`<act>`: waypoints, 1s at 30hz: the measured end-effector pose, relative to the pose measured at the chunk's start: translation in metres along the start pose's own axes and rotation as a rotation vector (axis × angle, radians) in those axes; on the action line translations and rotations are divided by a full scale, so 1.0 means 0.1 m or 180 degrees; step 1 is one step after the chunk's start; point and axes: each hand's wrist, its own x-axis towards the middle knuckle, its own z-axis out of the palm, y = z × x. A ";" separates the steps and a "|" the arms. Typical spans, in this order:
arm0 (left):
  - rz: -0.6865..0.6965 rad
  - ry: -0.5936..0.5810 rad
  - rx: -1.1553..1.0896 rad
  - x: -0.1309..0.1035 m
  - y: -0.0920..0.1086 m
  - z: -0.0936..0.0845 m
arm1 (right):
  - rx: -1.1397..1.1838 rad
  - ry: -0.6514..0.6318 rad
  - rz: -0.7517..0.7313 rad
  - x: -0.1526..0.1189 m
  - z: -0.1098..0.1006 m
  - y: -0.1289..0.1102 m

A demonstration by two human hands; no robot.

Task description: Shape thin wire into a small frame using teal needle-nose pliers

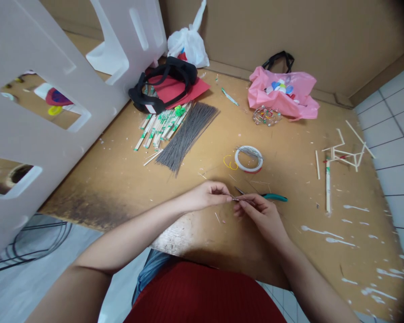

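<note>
Near the table's front edge, my left hand (216, 194) and my right hand (256, 209) meet, fingertips pinched on a small thin wire piece (234, 199) between them. Its far parts are hidden by my fingers. Just beyond my right hand lie pliers with teal handles (275, 197), partly covered by that hand. Farther back, a white tape ring (237, 160) has short grey wires across it, with a yellow wire loop (229, 163) at its left. A bundle of long grey wires (188, 134) rests to the left, beside wrapped chopsticks (151, 134).
At the back stand a black headset (141, 92) on red paper (202, 88), a white bag (188, 45) and a pink bag (256, 87) with bottle caps. A stick structure (348, 159) is at right. A white plastic panel (97, 107) borders the left.
</note>
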 end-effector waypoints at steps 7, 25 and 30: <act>-0.0168 0.0041 -0.0452 0.01 0.00 -0.03 | 0.0242 0.0210 -0.0029 0.00 0.01 0.00; 0.0144 0.0353 -0.0089 0.02 -0.10 0.03 | -0.0016 0.0193 -0.0299 -0.01 0.01 0.04; 0.0248 0.0311 0.0156 -0.01 -0.10 0.05 | -0.0610 0.0355 -0.0516 -0.02 -0.02 0.09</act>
